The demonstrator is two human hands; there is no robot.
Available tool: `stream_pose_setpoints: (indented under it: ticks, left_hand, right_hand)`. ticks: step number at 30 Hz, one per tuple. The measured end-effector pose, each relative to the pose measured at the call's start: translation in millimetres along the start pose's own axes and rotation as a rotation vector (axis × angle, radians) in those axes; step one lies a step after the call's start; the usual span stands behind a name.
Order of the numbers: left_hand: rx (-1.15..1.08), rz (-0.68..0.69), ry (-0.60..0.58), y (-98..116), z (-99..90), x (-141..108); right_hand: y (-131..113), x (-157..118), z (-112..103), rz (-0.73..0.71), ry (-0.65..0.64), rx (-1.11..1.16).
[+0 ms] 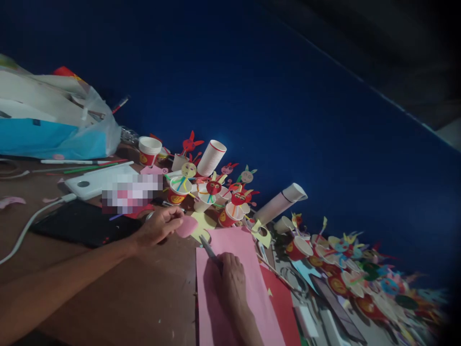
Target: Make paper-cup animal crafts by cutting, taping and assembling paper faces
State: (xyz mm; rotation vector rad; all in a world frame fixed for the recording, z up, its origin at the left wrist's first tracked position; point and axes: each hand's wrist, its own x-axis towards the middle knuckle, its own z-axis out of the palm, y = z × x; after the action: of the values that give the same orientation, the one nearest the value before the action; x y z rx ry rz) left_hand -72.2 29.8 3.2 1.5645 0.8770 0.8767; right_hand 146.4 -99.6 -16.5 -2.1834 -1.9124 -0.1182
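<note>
Between the thumb and fingers of my left hand (161, 225) is a small rounded pink paper piece (187, 226). My right hand (232, 275) is wrapped round a pair of scissors (210, 250); the blades point up and left, toward the pink piece but apart from it. Beneath the right hand lies a large pink paper sheet (236, 242), with a red sheet (275, 298) partly under its right side. A pale yellow paper scrap (202, 221) rests just behind the pink piece. The scissor handles are mostly hidden by my fingers.
Paper cups with paper faces (231, 215) crowd the back and right side of the table. A stack of white cups (212, 158) and a tilted bottle (279, 204) stand among them. At left are a white power bank (99, 180), its cable, a black tablet (77, 223) and a plastic bag (108, 117).
</note>
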Motion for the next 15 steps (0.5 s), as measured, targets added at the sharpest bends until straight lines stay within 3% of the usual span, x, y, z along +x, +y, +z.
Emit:
stream_pose_setpoints:
  ticks: [7,10,15]
  left_hand:
    - [-0.088,-0.036,0.168,9.8,-13.6,5.8]
    - [-0.178,-0.065,0.233,5.8,-19.6,9.1]
    - [-0.238,-0.09,0.228,0.2,-21.2,11.3]
  right_hand:
    - [12.5,-15.8,-22.7,0.065,-0.065,0.245]
    - [8.7,-21.3,-20.5,0.075,-0.135,0.139]
    - [-1.4,-34.1,2.8,-0.004,-0.096,-0.082]
